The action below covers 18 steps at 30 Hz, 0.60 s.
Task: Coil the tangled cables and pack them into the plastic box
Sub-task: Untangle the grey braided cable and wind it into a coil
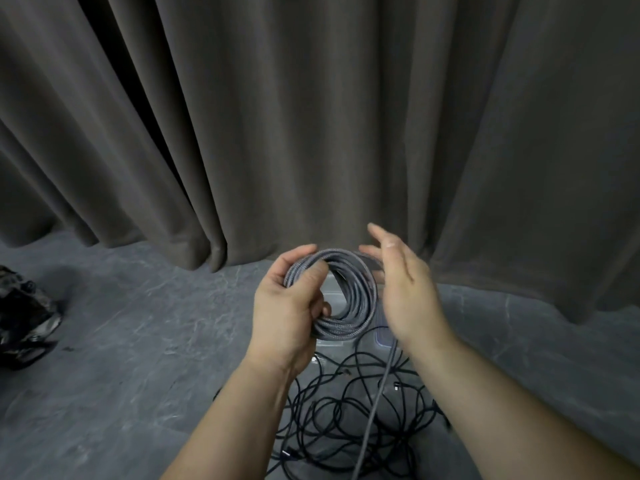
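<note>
A dark curtain (pixel 311 116) hangs across the back, down to a grey floor (pixel 121 341). A black tangle (pixel 346 417) of cables lies on the floor between the forearms. Above it, the left hand (pixel 284 306) grips a grey coil (pixel 349 292), fingers curled round its left side. The right hand (pixel 405 289) is beside the coil's right edge, fingers straight and spread, holding nothing. The clear box (pixel 382 336) sits partly hidden behind coil and hands.

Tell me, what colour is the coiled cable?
Grey, with a woven speckle; the coiled cable shows in the head view.
</note>
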Each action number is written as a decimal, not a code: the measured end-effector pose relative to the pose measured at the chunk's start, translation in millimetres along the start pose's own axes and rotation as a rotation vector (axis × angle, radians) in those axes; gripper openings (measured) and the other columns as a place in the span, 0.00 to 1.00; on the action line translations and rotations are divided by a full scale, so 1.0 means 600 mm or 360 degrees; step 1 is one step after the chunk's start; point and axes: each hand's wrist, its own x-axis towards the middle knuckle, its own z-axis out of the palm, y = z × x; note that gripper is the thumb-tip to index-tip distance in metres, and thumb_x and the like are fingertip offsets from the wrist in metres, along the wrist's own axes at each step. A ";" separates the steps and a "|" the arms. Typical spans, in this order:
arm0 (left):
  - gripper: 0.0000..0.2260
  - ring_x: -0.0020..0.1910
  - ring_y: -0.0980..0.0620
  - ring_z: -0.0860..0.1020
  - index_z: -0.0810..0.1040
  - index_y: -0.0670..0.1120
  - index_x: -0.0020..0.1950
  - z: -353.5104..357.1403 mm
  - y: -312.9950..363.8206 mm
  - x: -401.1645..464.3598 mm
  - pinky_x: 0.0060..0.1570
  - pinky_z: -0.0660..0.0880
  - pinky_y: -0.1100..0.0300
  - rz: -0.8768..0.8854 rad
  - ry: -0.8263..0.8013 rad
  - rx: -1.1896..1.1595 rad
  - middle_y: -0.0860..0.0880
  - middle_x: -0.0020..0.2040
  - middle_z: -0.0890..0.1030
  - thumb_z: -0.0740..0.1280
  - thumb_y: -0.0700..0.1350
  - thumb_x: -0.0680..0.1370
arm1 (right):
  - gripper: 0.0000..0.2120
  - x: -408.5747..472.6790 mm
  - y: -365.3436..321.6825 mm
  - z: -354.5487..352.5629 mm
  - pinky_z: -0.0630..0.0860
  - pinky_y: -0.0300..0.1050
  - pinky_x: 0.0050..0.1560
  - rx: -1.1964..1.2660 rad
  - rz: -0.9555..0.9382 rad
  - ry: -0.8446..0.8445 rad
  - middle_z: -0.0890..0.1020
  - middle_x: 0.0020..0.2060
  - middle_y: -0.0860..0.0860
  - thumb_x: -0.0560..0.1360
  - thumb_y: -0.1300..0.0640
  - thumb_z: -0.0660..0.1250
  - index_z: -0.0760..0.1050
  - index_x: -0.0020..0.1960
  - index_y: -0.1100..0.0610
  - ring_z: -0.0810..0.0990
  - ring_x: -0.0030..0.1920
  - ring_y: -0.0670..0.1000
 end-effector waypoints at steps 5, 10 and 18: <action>0.09 0.19 0.57 0.62 0.77 0.45 0.51 0.006 -0.002 -0.009 0.23 0.67 0.64 0.0032 -0.0124 0.0066 0.53 0.24 0.69 0.64 0.32 0.77 | 0.25 -0.007 0.015 0.024 0.76 0.56 0.60 -0.0005 0.0140 -0.0160 0.84 0.50 0.48 0.80 0.38 0.50 0.80 0.56 0.50 0.83 0.51 0.50; 0.11 0.19 0.57 0.61 0.78 0.45 0.52 0.007 0.003 -0.011 0.26 0.68 0.63 -0.0027 -0.0245 0.0014 0.52 0.23 0.65 0.68 0.39 0.70 | 0.26 -0.009 0.013 0.024 0.77 0.48 0.45 0.0012 0.0030 -0.0024 0.82 0.35 0.53 0.81 0.41 0.50 0.76 0.41 0.58 0.81 0.39 0.52; 0.08 0.19 0.59 0.62 0.82 0.48 0.49 0.003 0.006 -0.011 0.26 0.71 0.63 -0.0110 -0.0405 -0.0161 0.52 0.23 0.64 0.71 0.42 0.71 | 0.25 -0.009 0.006 0.020 0.78 0.59 0.45 0.0245 0.0001 0.0007 0.81 0.39 0.63 0.80 0.41 0.56 0.76 0.44 0.62 0.80 0.38 0.60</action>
